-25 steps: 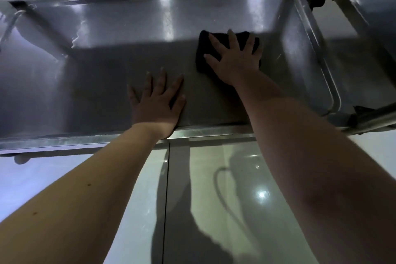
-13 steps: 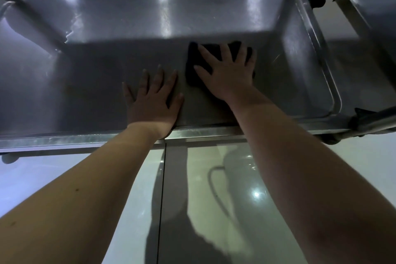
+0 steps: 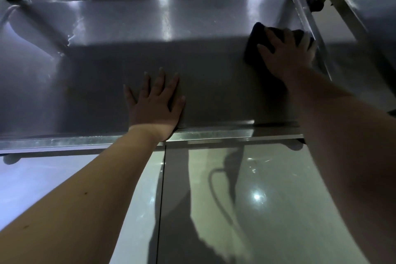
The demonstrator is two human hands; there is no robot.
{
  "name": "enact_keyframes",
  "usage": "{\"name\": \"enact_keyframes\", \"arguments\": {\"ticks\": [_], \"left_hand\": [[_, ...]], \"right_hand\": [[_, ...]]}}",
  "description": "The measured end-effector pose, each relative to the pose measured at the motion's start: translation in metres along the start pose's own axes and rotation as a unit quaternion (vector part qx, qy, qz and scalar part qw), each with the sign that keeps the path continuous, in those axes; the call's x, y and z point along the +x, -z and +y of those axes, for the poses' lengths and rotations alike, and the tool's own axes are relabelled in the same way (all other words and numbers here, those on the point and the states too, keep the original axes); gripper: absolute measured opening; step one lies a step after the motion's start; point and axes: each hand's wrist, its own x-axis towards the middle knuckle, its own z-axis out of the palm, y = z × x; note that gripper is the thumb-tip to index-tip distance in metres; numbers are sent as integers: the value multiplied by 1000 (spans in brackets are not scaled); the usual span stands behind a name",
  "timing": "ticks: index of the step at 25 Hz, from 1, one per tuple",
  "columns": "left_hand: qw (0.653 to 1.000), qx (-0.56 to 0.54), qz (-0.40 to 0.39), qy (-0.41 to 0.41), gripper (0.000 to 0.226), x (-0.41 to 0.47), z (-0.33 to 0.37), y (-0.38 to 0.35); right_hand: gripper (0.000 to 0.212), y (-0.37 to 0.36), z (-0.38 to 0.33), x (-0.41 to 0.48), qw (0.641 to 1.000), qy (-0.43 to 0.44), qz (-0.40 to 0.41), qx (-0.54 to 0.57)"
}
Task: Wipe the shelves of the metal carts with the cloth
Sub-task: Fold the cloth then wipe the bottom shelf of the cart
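A low steel cart shelf (image 3: 90, 141) with a raised rim fills the upper half of the head view. My left hand (image 3: 155, 105) lies flat on it near the front edge, fingers spread, holding nothing. My right hand (image 3: 288, 53) presses flat on a dark folded cloth (image 3: 254, 49) at the shelf's right end, close to the right rim. My fingers cover most of the cloth; its left part shows.
A second metal cart's shelf (image 3: 368, 4) stands just to the right, with a castor or bracket (image 3: 314, 5) between them. An upper shelf overhangs along the top. A cart leg (image 3: 27, 13) crosses the left side. Glossy floor tiles (image 3: 267, 199) lie below.
My right hand has slid the cloth from the middle of the shelf to its right end. My left hand has stayed flat near the front edge.
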Motion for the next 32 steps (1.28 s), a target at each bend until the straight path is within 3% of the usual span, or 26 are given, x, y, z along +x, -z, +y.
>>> {"name": "enact_keyframes", "arguments": {"ticks": [2,3,5,7,9,12,15,16,19,21,23,25,27,29,32], "left_hand": [[1000,-5,-1,0,60,0,2,0],[1000,-6,1,1,60,0,2,0],[1000,-6,1,7,61,0,-1,0],[1000,-7,1,7,62,0,-3,0],[1000,-8,8,7,62,-1,-4,0],[1000,0,4,7,63,1,-1,-1],[1000,2,0,11,62,2,-1,-1],[1000,0,0,11,62,1,-1,0],[1000,-1,-2,9,60,0,-1,3],[1000,-2,-8,7,59,-1,-1,5],[1000,2,-8,4,59,-2,0,4],[1000,5,-4,3,60,-1,0,3],[1000,15,-3,1,59,-1,0,2],[1000,20,-10,-2,59,-1,0,1],[1000,14,-13,2,56,0,-5,1]], "right_hand": [[63,1,-48,-12,999,-27,-10,42],[62,-1,-83,-24,998,12,-18,55],[61,-12,-145,-55,985,172,-12,30],[61,-10,-147,-62,963,267,-23,3],[59,-8,-96,-37,973,229,15,10],[60,-3,10,-8,998,46,20,32],[61,-4,10,-15,997,-68,20,43],[61,-9,-14,-28,998,-44,22,29],[60,-28,-71,-91,984,172,40,6],[62,-31,-47,-107,966,252,44,-22],[59,-27,12,-92,979,197,47,-31],[56,-22,57,-83,998,51,41,7],[57,-21,45,-88,998,-46,44,24],[59,-27,-11,-112,999,-5,34,12],[59,-35,-54,-158,979,201,17,4]]}}
